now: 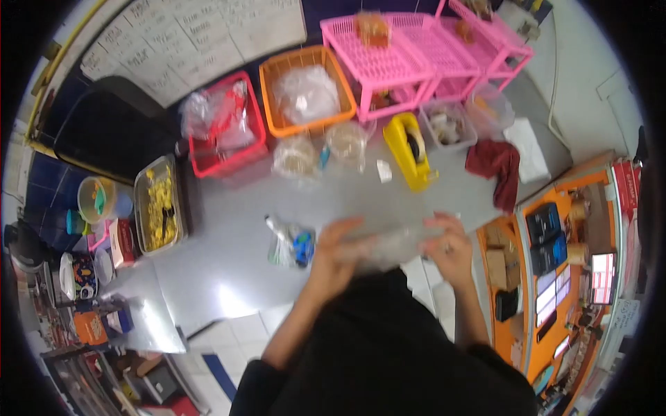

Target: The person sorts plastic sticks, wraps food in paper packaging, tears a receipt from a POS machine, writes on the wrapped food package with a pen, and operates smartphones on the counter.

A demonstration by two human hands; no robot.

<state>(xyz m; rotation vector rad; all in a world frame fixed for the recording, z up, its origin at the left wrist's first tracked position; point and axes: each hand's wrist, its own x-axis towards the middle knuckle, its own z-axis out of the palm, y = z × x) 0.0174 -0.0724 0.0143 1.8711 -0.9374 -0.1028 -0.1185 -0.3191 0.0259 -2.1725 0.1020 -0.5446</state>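
My left hand [334, 258] and my right hand [450, 247] are raised in front of my body at the metal table's near edge. Stretched between them is a whitish, see-through plastic bag [390, 248], smeared by motion; whether anything is inside cannot be made out. Fingers of both hands are closed on its two ends. Just left of my left hand, a small clear packet with a blue roll-like item [302, 247] lies on the table. Beyond my hands stands a yellow tape dispenser [409, 156], with a small white paper piece [383, 171] beside it.
Along the back of the metal table [229, 208] stand a red basket [232, 161], an orange basket [275, 128] and a pink rack [409, 62]. Two filled clear bags [297, 158] lie before them. A tray of yellow food [159, 201] sits left, a maroon cloth [496, 166] right.
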